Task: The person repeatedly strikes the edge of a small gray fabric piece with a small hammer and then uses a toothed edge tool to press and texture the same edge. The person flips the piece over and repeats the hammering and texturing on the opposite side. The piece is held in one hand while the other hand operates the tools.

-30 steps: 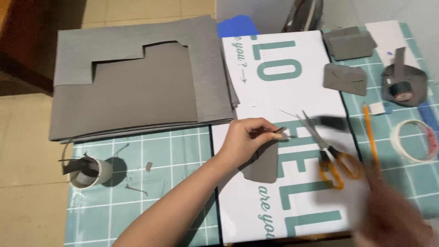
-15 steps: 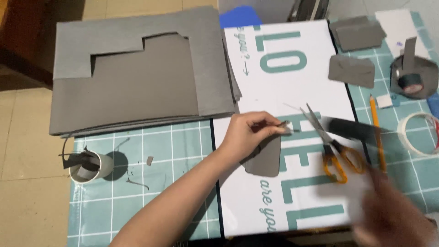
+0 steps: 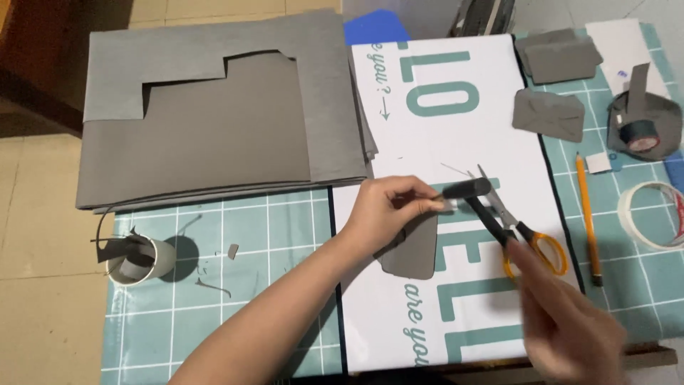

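Observation:
My left hand (image 3: 390,212) pinches the top edge of a small grey rounded fabric piece (image 3: 412,251) over the white printed board (image 3: 456,135). My right hand (image 3: 566,324), blurred at the lower right, holds a black stick-like tool (image 3: 476,199). The tool's thick end touches the spot by my left fingertips. Scissors with orange handles (image 3: 531,242) lie on the board just under the tool.
A stack of large grey sheets (image 3: 214,114) with a cut-out lies at upper left on the teal cutting mat (image 3: 235,314). A cup with scraps (image 3: 139,258) stands at left. Grey cut pieces (image 3: 548,114), a pencil (image 3: 588,214), tape rolls (image 3: 652,214) and a wrapped roll (image 3: 641,128) sit at right.
My right hand has come up and left from the bottom corner, bringing the black tool's end against my left fingertips. The left hand and its grey piece have barely moved.

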